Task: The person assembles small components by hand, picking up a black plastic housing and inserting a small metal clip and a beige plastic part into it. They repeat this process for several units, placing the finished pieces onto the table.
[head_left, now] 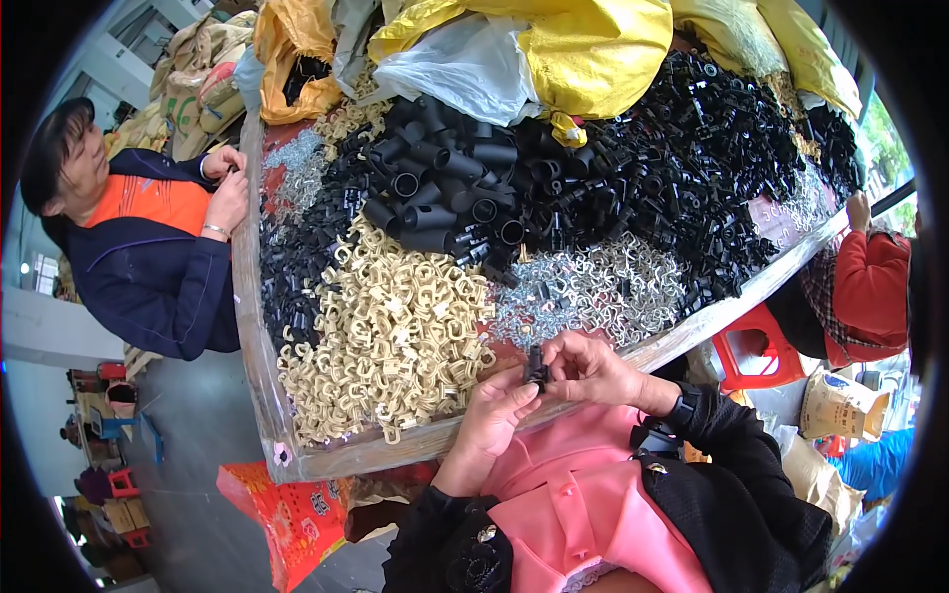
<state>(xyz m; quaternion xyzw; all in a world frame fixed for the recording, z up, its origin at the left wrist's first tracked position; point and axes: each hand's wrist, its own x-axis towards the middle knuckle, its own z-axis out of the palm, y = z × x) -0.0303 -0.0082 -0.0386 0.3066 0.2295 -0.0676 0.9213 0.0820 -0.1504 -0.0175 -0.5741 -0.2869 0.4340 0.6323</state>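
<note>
Just over the table's near edge, my left hand [497, 413] pinches a small black plastic part [536, 368] upright between thumb and fingers. My right hand [601, 372] meets it from the right, thumb and fingertips pressed together against its side. Whether those fingertips also grip something tiny cannot be made out. Left of my hands lies a big heap of cream U-shaped pieces [381, 336]. Beyond them are small silvery pins or screws [529, 296] and a spread of bent metal hooks [633, 282].
A wooden rim [366, 459] borders the table. Black tubes [455, 168] and small black parts [692, 128] pile up behind, below a yellow sack [593, 59]. One person [148, 237] works at the left, another [870, 287] at the right beside a red stool [756, 346].
</note>
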